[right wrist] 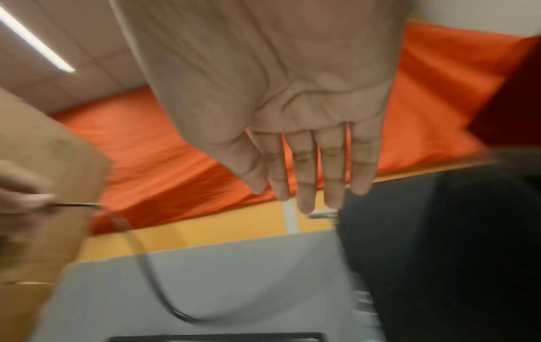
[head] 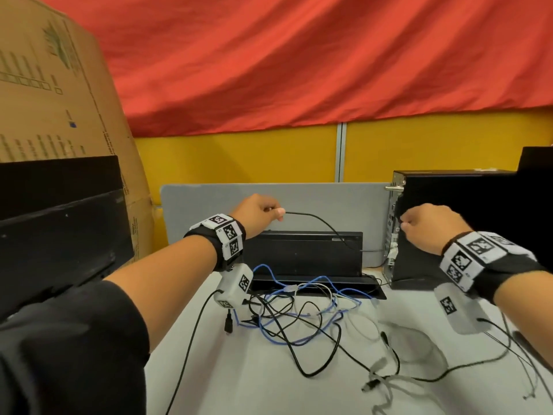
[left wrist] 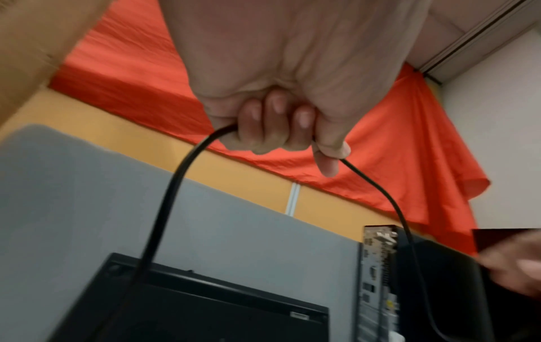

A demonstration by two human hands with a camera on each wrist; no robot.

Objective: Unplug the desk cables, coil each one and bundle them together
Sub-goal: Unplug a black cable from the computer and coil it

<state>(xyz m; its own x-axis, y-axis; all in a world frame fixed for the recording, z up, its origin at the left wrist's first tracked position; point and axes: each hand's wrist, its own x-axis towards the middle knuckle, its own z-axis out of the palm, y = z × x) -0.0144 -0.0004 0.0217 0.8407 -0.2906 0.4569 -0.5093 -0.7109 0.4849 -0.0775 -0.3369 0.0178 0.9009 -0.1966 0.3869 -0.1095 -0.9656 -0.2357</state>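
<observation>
We are in the unplugging step. Our left hand [head: 259, 210] is fisted round a black cable [head: 324, 224], lifted above the desk [head: 227, 369]; the cable runs from its thumb side down towards the back of the PC tower [head: 449, 226], and a second strand hangs from the fist's other side. Our right hand [head: 431, 226] is at the tower's rear panel, to the left hand's right. In the head view its fingers look curled at the ports, yet the blurred wrist view shows them straight and holding nothing, so we cannot tell whether it has a plug. Next, we judge, the right hand must find this cable's plug on the panel and pull it straight out while the left keeps the slack up. Below and between our hands lies a tangle [head: 299, 310] of blue, white and black cables, uncoiled, just in front of the open cable box [head: 305, 256] set in the desk; what the box holds is hidden
</observation>
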